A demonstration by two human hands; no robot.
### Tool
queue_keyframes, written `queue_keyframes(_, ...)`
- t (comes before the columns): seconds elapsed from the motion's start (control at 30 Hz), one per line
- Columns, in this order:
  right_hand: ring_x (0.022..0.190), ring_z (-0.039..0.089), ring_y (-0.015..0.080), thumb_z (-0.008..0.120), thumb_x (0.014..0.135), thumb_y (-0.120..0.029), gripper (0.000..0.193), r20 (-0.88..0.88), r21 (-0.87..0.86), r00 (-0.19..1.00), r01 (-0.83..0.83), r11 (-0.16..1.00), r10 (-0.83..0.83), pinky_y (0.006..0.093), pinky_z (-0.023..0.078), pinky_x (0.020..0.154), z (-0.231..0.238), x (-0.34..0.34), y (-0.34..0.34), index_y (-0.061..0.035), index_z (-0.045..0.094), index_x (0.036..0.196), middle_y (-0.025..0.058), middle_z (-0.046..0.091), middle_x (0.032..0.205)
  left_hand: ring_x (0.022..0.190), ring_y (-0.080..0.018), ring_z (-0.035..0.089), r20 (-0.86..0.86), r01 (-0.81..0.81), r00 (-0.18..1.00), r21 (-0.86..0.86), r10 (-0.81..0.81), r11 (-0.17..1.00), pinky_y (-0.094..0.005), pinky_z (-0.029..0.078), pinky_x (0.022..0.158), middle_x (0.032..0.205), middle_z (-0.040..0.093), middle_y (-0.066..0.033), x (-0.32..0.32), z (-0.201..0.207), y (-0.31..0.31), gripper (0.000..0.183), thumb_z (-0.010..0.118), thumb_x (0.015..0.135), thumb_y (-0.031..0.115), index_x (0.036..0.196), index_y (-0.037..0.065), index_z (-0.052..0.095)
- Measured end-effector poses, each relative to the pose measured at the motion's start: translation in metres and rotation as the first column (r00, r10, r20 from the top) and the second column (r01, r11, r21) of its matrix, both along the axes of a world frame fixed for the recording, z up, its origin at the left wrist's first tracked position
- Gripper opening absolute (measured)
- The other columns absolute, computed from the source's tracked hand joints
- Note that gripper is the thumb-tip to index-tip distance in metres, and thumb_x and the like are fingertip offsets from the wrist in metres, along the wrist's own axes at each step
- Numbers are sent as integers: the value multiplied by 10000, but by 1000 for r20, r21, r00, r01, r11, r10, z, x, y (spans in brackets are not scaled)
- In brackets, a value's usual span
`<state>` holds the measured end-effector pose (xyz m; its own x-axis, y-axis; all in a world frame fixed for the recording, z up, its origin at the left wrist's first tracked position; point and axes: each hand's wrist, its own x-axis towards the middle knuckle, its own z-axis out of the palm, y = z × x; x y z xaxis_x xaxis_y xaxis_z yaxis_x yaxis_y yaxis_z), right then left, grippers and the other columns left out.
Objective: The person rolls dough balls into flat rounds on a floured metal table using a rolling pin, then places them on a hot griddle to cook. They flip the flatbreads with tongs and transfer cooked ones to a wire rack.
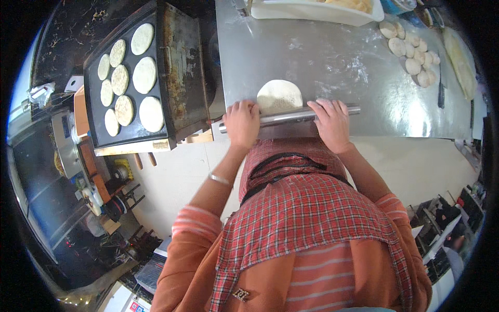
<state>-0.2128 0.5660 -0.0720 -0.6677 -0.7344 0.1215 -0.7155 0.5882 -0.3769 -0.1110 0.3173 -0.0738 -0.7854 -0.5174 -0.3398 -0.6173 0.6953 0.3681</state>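
A metal rolling pin (286, 118) lies slantwise at the near edge of the steel worktable, its right end a little farther away than its left. My left hand (243, 124) is closed over the pin near its left end. Toward the right end my right hand (332, 125) grips it, fingers curled over the top. Just beyond the pin, between my hands, lies a flat round of pale dough (279, 93); the pin covers or touches its near edge.
Left of the table, a dark griddle (134, 117) carries several flatbreads, some browned. Several dough balls (413, 65) sit at the table's far right, beside a dark-handled tool (441, 96) and a long pale dough piece (459, 65). A white tub (312, 13) stands at the back.
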Motion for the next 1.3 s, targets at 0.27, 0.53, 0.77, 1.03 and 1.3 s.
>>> queue_keyframes(0.27, 1157, 516, 330, 542, 905, -607, 720, -202, 90, 972, 143, 986, -122, 512, 378, 980, -10, -77, -79, -93, 479, 1405, 146, 498, 1386, 1360, -355, 386, -307, -72, 948, -457, -81, 887, -573, 228, 1143, 1404, 479, -167, -66, -7, -36, 482, 521, 956, 396, 1327, 88, 535)
queue_keyframes(0.53, 1345, 422, 358, 497, 914, -640, 753, -138, 213, 989, 87, 973, -58, 553, 271, 1134, 1, -56, -70, -89, 446, 1425, 188, 389, 1509, 1412, -368, 358, -164, 91, 972, -390, -166, 916, -531, 300, 1133, 1548, 335, -220, -41, -14, -24, 668, 503, 967, 446, 1457, 7, 389)
queue_keyframes(0.77, 1166, 544, 265, 710, 813, -220, 465, 64, 58, 996, -58, 997, 55, 456, 348, 1060, 2, -2, -3, -108, 588, 1248, 64, 601, 1229, 1278, -403, 494, -373, -64, 926, 9, 62, 998, -466, 464, 991, 1470, 417, -255, -40, 16, 28, 693, 602, 900, 468, 1412, 40, 418)
queue_keyframes(1.03, 1088, 569, 229, 674, 742, -90, 421, -15, -51, 994, -106, 993, 106, 416, 411, 969, 8, 1, 16, -157, 638, 1157, 10, 621, 1157, 802, -356, 691, -90, -149, 897, 860, 432, 488, -462, 520, 714, 863, 698, -206, -44, 16, 7, 308, 650, 894, 293, 1024, 17, 696)
queue_keyframes(1.3, 1134, 534, 269, 704, 812, -411, 565, 3, 77, 999, 54, 996, -54, 438, 390, 976, -2, -17, -22, -130, 584, 1288, 57, 566, 1249, 1327, -342, 429, -141, 88, 979, -352, -146, 932, -533, 262, 1130, 1402, 500, -152, 5, 12, 6, 520, 549, 948, 386, 1363, 74, 511)
